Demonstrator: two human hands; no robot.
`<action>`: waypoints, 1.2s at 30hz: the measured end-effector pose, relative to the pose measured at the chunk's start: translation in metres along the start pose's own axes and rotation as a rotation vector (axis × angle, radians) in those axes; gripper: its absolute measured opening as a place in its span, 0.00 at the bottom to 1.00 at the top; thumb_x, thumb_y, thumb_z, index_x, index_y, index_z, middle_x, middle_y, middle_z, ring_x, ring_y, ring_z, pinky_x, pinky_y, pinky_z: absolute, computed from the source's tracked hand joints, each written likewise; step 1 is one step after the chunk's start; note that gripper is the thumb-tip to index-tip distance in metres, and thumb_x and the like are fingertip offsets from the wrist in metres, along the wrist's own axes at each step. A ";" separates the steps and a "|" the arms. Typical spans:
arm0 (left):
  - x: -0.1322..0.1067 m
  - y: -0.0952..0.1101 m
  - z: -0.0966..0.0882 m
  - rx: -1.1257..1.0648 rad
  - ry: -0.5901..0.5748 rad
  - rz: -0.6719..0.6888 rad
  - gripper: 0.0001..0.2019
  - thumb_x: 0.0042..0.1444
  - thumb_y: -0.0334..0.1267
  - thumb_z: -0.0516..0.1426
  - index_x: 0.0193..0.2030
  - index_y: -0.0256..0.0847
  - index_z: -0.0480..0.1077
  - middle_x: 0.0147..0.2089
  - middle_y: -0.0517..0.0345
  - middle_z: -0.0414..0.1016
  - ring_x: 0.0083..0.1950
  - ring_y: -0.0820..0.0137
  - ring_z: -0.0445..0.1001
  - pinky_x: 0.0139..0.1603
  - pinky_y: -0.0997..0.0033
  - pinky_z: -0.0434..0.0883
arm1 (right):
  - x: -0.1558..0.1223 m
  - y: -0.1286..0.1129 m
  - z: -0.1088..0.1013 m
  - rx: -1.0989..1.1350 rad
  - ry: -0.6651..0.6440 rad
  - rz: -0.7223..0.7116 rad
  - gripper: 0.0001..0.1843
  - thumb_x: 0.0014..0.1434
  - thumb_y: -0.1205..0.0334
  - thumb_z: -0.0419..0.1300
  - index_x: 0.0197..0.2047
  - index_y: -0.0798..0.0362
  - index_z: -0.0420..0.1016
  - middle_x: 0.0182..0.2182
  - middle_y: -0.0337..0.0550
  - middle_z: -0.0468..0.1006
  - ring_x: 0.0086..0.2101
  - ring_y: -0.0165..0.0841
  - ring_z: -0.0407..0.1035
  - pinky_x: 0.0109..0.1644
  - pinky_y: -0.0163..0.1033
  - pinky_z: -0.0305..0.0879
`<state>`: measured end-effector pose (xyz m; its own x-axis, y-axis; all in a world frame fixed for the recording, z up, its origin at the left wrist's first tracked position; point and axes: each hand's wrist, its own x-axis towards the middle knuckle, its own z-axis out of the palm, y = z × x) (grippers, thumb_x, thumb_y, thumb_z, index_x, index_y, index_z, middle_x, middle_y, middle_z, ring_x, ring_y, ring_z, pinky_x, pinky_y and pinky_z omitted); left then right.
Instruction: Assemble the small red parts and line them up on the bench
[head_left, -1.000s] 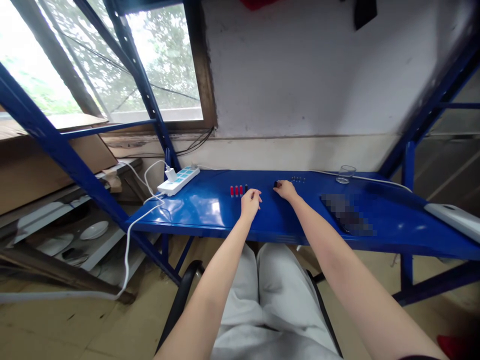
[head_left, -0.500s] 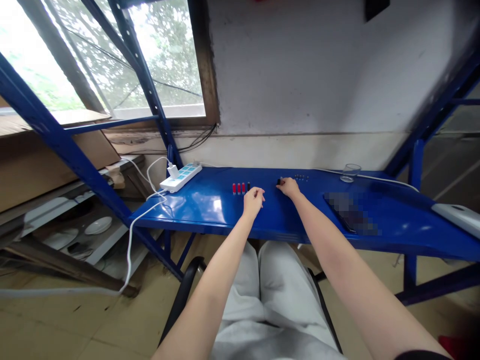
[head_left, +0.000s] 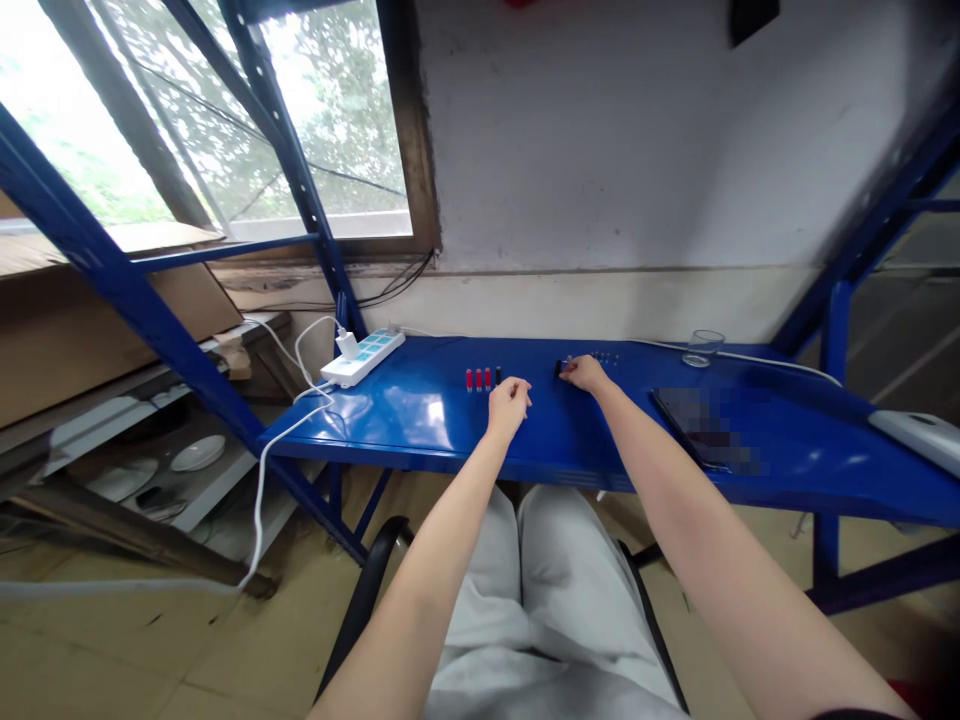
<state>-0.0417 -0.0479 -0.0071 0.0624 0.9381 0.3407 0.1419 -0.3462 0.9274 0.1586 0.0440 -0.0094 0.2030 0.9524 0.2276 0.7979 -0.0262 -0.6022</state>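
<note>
My left hand is held over the blue table with its fingers curled together; what they hold, if anything, is too small to make out. Just to its left three small red cylinders stand in a row, and a black cylinder is beside them, partly behind the hand. My right hand rests farther right with its fingertips pinched. Another small black cylinder is right at those fingertips. Behind this hand lie several tiny shiny pieces.
A white power strip with a plug and cable is at the table's left end. To the right are a clear glass, a dark blurred flat object and a white object at the edge. Blue frame posts flank the table.
My right hand has shifted slightly right, and more of the black cylinder at its fingertips shows now. The left hand stays almost where it was, fingers still curled.
</note>
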 end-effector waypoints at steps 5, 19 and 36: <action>0.000 0.000 0.000 0.008 -0.004 0.002 0.10 0.55 0.39 0.48 0.31 0.38 0.68 0.20 0.62 0.67 0.15 0.80 0.62 0.19 0.79 0.61 | -0.006 -0.001 -0.004 -0.025 -0.065 0.093 0.08 0.43 0.63 0.64 0.27 0.58 0.75 0.19 0.42 0.73 0.26 0.33 0.70 0.34 0.35 0.65; -0.007 0.001 0.006 0.140 0.008 0.142 0.11 0.56 0.40 0.48 0.32 0.40 0.69 0.23 0.60 0.69 0.24 0.75 0.66 0.28 0.77 0.63 | -0.049 -0.009 -0.014 -0.020 0.125 0.194 0.14 0.48 0.62 0.57 0.39 0.58 0.72 0.34 0.54 0.76 0.36 0.41 0.71 0.38 0.40 0.64; 0.074 0.042 -0.064 1.079 -0.371 0.474 0.10 0.53 0.40 0.54 0.38 0.40 0.73 0.58 0.48 0.61 0.62 0.52 0.50 0.58 0.46 0.47 | -0.091 -0.023 -0.003 0.213 0.279 -0.290 0.14 0.56 0.58 0.48 0.41 0.54 0.69 0.30 0.46 0.74 0.27 0.32 0.67 0.34 0.36 0.61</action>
<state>-0.0939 0.0075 0.0670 0.5811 0.7193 0.3808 0.7599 -0.6470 0.0626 0.1236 -0.0425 -0.0143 0.1566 0.7921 0.5900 0.7156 0.3207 -0.6205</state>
